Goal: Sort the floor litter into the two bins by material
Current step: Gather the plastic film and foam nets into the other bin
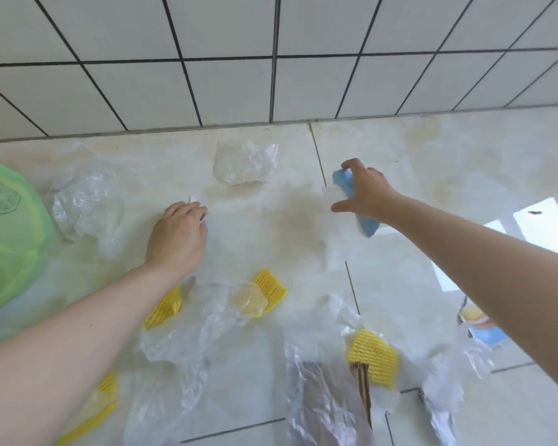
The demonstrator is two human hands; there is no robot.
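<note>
Pickup step in hand. A blue wrapper [355, 201] is pinched in the right hand [364, 194] above the floor; a small white scrap [194, 201] is closed on by the left hand [178, 233]. Next, both must be carried binward; only the green-bagged bin [10, 233] is seen.

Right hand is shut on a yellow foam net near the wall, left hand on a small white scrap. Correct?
Not quite. In the head view the right hand grips a blue piece, not a yellow foam net. It is near the wall, and the left hand holds a small white scrap.
</note>
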